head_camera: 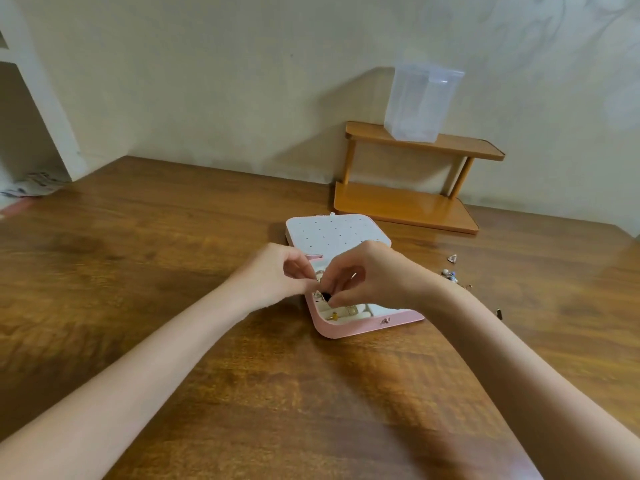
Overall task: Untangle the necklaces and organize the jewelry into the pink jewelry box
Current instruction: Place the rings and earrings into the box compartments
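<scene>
Two hands, the left hand (pixel 277 271) and the right hand (pixel 367 275), meet at the centre of the frame over one open pink jewelry box (pixel 367 325); one wooden table (pixel 173 306) fills the lower frame; one two-tier wooden shelf (pixel 412 174) stands at upper right, carrying one clear plastic container (pixel 420 102); at least three small loose jewelry pieces (pixel 450 271) lie at right of centre, too small to count exactly; pieces inside the box are partly hidden and uncountable.
</scene>
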`<state>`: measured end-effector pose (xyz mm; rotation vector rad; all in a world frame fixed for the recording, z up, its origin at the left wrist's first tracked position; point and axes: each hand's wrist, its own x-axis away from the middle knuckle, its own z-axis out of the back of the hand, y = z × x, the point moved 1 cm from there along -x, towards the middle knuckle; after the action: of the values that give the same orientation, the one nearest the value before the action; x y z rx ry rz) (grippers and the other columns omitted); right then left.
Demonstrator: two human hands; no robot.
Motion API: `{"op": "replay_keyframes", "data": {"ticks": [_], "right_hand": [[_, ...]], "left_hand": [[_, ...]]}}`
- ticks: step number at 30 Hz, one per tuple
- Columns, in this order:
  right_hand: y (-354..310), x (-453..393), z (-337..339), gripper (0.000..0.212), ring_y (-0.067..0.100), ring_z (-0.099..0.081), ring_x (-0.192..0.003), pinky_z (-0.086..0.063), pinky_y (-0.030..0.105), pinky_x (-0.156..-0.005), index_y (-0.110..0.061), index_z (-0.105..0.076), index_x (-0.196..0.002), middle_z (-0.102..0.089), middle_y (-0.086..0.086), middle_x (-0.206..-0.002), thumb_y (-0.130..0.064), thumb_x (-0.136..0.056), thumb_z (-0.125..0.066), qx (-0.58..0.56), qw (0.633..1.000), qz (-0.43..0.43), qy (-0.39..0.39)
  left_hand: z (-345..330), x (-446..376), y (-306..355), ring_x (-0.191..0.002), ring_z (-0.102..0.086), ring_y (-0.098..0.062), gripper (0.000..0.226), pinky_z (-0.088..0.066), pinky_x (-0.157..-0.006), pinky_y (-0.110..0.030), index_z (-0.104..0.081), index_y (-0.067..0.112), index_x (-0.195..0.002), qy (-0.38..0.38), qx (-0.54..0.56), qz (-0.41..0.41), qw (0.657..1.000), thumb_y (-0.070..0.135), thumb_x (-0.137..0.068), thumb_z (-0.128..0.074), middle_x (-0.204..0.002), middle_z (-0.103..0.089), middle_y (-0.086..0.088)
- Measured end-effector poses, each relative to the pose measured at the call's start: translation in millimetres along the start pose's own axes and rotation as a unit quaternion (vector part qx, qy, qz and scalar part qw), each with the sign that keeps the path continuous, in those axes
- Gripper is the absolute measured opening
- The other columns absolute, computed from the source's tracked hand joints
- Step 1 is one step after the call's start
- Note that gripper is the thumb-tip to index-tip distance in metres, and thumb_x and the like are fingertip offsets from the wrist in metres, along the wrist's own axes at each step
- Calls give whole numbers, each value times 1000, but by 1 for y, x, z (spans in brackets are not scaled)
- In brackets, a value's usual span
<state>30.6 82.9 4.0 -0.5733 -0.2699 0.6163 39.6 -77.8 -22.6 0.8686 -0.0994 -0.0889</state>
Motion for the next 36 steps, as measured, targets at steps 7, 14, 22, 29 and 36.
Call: {"op": "replay_keyframes", "data": {"ticks": [7,14,22,29,36], "right_hand": [[-5,-5,-4,19,-5,-57,-70,-45,3,-71,-12,-73,-99,-66,-7,-90,-8,-80,-72,79,997,13,-18],[-7,-5,-6,21,-1,-57,-77,-46,8,-75,-14,-73,-100,-70,0,-103,-3,-83,-67,89,995,25,-39],[-5,-3,-8,16,3,-60,-79,-48,11,-70,-13,-74,-97,-70,2,-101,-12,-82,-71,73,997,0,8],[-5,0,-1,18,10,-63,-84,-51,17,-76,-11,-73,-101,-71,1,-99,-18,-85,-67,93,995,-31,32],[-11,-2,-16,17,13,-59,-82,-41,12,-61,-13,-73,-97,-70,2,-96,-20,-82,-67,166,986,-15,20]], "left_hand": [[-2,-5,1,-82,-63,-14,10,-53,-74,-24,-65,21,-86,-21,9,32,999,16,-81,-73,-88,-65,1],[-2,-3,0,-85,-64,-18,12,-55,-79,-28,-65,20,-82,-37,48,35,998,9,-81,-71,-88,-66,-3],[-3,-4,0,-84,-63,-15,10,-52,-73,-22,-65,21,-84,-37,34,30,998,13,-83,-70,-90,-65,0],[5,-5,-1,-91,-56,-10,10,-48,-75,-23,-70,26,-85,-20,-14,6,1000,17,-87,-65,-97,-58,13],[-2,-5,9,-83,-54,-9,13,-43,-71,-22,-73,22,-97,-28,-162,-34,986,25,-86,-67,-93,-64,4]]}}
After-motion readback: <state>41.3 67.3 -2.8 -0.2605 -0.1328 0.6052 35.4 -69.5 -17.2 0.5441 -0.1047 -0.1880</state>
